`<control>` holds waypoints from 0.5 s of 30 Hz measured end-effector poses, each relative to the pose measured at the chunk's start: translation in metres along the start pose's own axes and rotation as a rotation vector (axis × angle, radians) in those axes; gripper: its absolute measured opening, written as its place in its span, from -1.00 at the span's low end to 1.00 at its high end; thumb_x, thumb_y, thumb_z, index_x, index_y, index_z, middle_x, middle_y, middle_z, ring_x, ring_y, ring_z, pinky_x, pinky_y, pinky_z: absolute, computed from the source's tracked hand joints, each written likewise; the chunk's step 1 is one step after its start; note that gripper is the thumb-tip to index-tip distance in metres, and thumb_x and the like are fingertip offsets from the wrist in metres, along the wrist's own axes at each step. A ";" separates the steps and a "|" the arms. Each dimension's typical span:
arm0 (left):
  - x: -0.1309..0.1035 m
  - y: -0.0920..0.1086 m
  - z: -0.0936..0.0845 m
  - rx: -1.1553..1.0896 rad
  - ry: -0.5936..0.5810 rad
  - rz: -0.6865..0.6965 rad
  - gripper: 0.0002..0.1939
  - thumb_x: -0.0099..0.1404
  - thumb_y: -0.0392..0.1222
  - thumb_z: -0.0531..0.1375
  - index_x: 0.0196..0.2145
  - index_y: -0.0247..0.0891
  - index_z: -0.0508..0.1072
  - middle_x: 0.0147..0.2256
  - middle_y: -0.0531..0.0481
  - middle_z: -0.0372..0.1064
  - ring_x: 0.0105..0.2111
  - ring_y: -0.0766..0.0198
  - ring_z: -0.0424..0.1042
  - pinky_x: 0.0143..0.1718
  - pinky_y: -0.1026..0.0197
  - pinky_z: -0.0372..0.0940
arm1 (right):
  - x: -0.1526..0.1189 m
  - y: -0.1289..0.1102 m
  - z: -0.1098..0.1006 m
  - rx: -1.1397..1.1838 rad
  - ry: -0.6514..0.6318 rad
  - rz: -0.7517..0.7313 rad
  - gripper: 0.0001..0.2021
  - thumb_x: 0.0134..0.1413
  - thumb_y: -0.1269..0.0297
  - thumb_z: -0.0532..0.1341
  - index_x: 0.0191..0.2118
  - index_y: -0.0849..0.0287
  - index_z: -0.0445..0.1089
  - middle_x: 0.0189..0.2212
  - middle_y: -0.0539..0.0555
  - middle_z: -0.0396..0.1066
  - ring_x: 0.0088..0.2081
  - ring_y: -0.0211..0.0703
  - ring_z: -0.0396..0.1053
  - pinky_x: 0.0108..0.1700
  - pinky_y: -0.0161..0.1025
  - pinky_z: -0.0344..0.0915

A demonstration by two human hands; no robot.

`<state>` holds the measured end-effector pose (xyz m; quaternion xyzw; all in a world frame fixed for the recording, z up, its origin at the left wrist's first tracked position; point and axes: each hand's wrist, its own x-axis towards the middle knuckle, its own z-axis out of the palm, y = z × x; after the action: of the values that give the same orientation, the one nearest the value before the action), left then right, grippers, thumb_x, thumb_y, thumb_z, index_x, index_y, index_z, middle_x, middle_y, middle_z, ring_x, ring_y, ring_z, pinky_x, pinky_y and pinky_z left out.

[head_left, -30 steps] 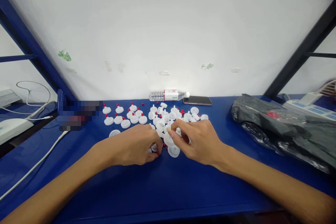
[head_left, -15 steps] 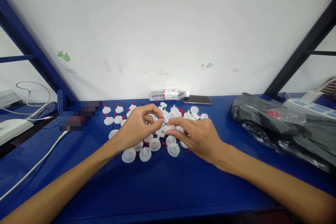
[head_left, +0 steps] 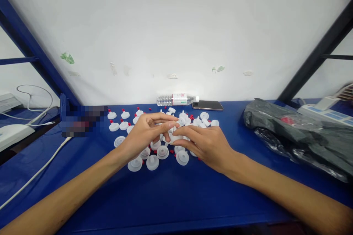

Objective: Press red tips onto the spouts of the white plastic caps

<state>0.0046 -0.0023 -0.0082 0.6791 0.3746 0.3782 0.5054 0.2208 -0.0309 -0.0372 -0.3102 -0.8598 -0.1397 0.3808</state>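
Between thumb and fingers, my right hand (head_left: 208,143) grips a white plastic nozzle cap (head_left: 176,138). My left hand (head_left: 150,128) is pinched closed at the tip of that cap; the small red tip cap that showed at its fingertips is now covered by the fingers. Under and around both hands lie several loose white nozzle caps (head_left: 182,158), some upside down, with small red tip caps (head_left: 172,151) scattered among them. To the left, several white nozzle caps with red tips fitted (head_left: 114,126) stand upright in rows.
A clear water bottle (head_left: 178,99) lies by the wall, with a phone (head_left: 207,105) beside it. A dark plastic bag (head_left: 286,128) covers the right side of the blue table (head_left: 171,198). At the left are a white cable (head_left: 41,170) and a pixelated patch. Shelf posts rise on both sides.
My left hand has moved slightly right, its fingertips now meeting the nozzle cap in my right hand. The red tip cap at my left fingertips has gone out of sight.
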 end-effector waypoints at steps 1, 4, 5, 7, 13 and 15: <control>0.000 0.000 0.000 0.002 -0.009 -0.006 -0.70 0.30 -0.02 0.36 -0.09 -0.21 0.61 -0.24 -0.06 0.58 -0.48 0.37 0.47 -0.61 0.38 0.14 | 0.000 0.000 0.000 -0.007 0.000 -0.001 -0.80 0.42 0.09 0.20 -0.10 0.07 0.49 -0.30 -0.15 0.62 -0.48 -0.41 0.47 -0.49 -0.29 0.06; -0.001 0.000 0.002 0.016 -0.007 -0.025 -0.68 0.29 0.01 0.36 -0.10 -0.23 0.62 -0.26 -0.09 0.58 -0.47 0.34 0.48 -0.62 0.38 0.13 | -0.001 0.000 0.002 -0.019 -0.001 0.001 -0.79 0.43 0.08 0.19 -0.10 0.06 0.49 -0.31 -0.14 0.62 -0.45 -0.39 0.50 -0.49 -0.29 0.07; -0.001 0.000 0.002 0.020 -0.003 -0.030 -0.67 0.29 0.02 0.35 -0.09 -0.24 0.62 -0.24 -0.10 0.58 -0.47 0.34 0.49 -0.63 0.38 0.14 | -0.001 0.000 0.002 -0.019 -0.002 0.004 -0.78 0.43 0.07 0.18 -0.11 0.06 0.49 -0.32 -0.13 0.62 -0.45 -0.38 0.50 -0.48 -0.29 0.07; -0.001 -0.001 0.003 0.026 -0.001 -0.040 -0.63 0.29 0.05 0.35 -0.06 -0.24 0.61 -0.27 -0.10 0.58 -0.48 0.34 0.48 -0.64 0.38 0.13 | 0.000 0.000 0.003 -0.021 0.000 0.011 -0.77 0.44 0.07 0.17 -0.11 0.06 0.49 -0.34 -0.13 0.61 -0.45 -0.39 0.50 -0.49 -0.30 0.07; -0.003 -0.007 0.004 0.102 0.034 -0.009 -0.54 0.28 0.08 0.35 0.03 -0.24 0.58 -0.51 -0.01 0.50 -0.56 0.32 0.39 -0.65 0.35 0.09 | 0.000 -0.001 0.003 -0.057 0.065 0.029 -0.79 0.39 0.03 0.21 -0.08 0.00 0.47 -0.44 -0.19 0.58 -0.59 -0.39 0.41 -0.50 -0.30 0.05; -0.004 -0.006 0.006 0.106 0.038 0.016 -0.57 0.29 0.08 0.35 -0.01 -0.24 0.60 -0.44 -0.03 0.54 -0.54 0.33 0.38 -0.61 0.33 0.16 | 0.001 -0.001 0.003 -0.069 0.079 0.053 -0.75 0.38 -0.03 0.20 -0.11 0.01 0.47 -0.48 -0.19 0.56 -0.62 -0.38 0.40 -0.51 -0.29 0.03</control>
<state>0.0073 -0.0065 -0.0156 0.7007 0.3981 0.3748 0.4584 0.2183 -0.0302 -0.0384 -0.3400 -0.8303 -0.1710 0.4071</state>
